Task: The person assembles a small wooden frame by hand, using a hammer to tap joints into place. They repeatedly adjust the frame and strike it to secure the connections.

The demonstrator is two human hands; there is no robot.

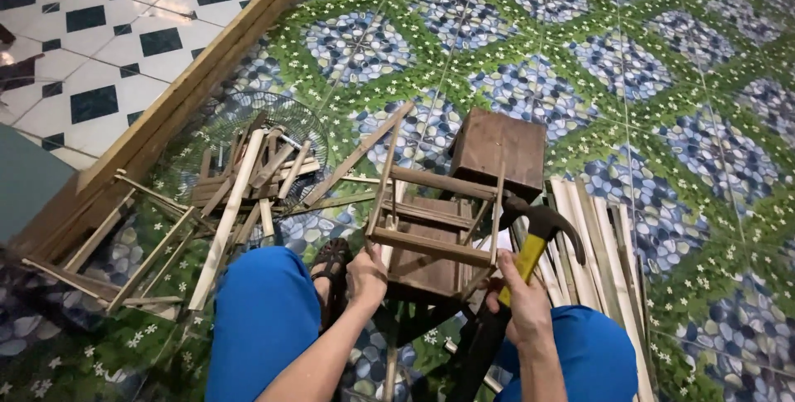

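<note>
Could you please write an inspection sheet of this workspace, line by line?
Surface: floor of green flower-patterned tiles.
Job's things: small frame of thin wooden sticks resting on a dark brown wooden block; yellow-handled claw hammer.
Clutter: heap of short wood offcuts over a round wire fan grille; row of pale slats; loose stick frames.
Grippers: left hand grips the frame; right hand holds the hammer.
Cables: nothing seen.
Surroundings: long wooden beam, white and dark tiles.

No packages, labels, signs or screens in view.
Head view checked edge to edge: nothing boxed, wrapped, printed or lit up anywhere in it.
</note>
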